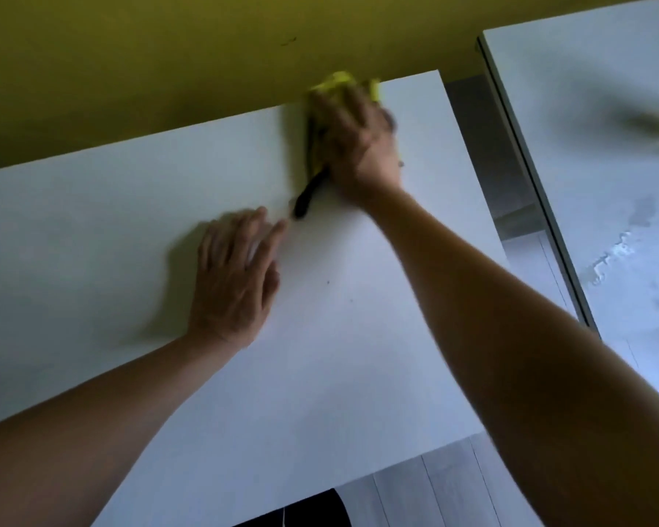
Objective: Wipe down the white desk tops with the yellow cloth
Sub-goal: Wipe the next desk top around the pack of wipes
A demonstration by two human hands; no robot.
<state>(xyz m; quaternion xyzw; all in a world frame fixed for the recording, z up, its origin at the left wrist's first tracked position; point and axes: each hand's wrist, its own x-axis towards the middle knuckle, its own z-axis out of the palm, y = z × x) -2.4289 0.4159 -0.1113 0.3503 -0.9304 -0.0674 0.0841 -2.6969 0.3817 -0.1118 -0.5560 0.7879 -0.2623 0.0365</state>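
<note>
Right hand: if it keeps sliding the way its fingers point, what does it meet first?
The right hand, pressing the yellow cloth, is already near the desk's back edge; going on, it would likely meet the yellow wall first, though blur hides the gap.

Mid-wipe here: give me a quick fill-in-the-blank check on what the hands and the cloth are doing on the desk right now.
1. The right hand presses the ____ cloth at the desk's far edge.
2. The left hand rests flat on the white desk top with its fingers ____.
3. The wall behind the desk is ____.
4. A second desk top stands to the ____ across a gap.

Missing words: yellow; straight; yellow-green; right
</note>
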